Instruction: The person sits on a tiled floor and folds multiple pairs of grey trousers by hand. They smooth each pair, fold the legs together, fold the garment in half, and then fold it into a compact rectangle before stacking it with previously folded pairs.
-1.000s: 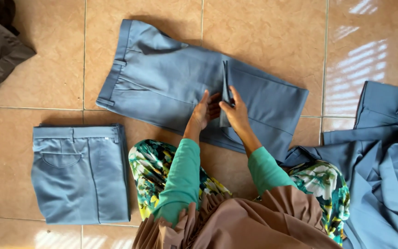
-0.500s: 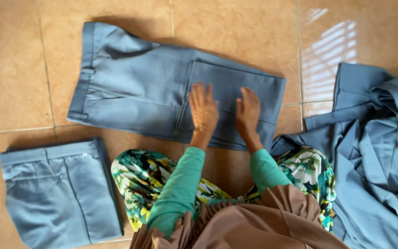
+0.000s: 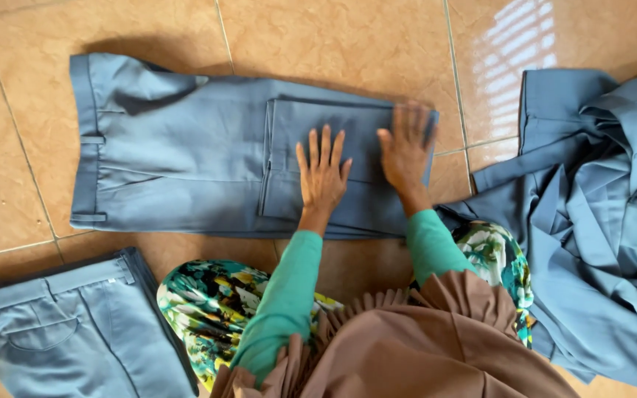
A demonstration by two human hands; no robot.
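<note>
Grey-blue cloth is seen in three places on a floor (image 3: 348, 44) of glossy orange-tan tiles. At the lower left corner a pair of folded trousers (image 3: 75, 332) is laid flat, its waistband turned towards the top of the view and a curved pocket seam shown on its face; part of it is cut off by the frame edge. Above and to the right of it, the half-folded trousers (image 3: 186, 155) are spread across the middle of the floor, with the waistband and its belt loops at the left end. The leg end has been doubled back over the body of the garment, so that a neat rectangular panel is formed on the right half.

On that panel the left hand (image 3: 322, 173) is pressed flat, palm down, with the fingers fully spread and nothing gripped. Just to its right, the right hand (image 3: 407, 147) is laid on the same panel near its far right edge, also open and flat with nothing held; it is somewhat blurred. The two hands are set close together but are not touching. Green sleeves are seen running back from both wrists towards a floral garment and a pleated brown cloth at the bottom of the view.

At the far right a heap of unfolded garments (image 3: 599, 221) in the same grey-blue is lying crumpled, close beside the right sleeve.
</note>
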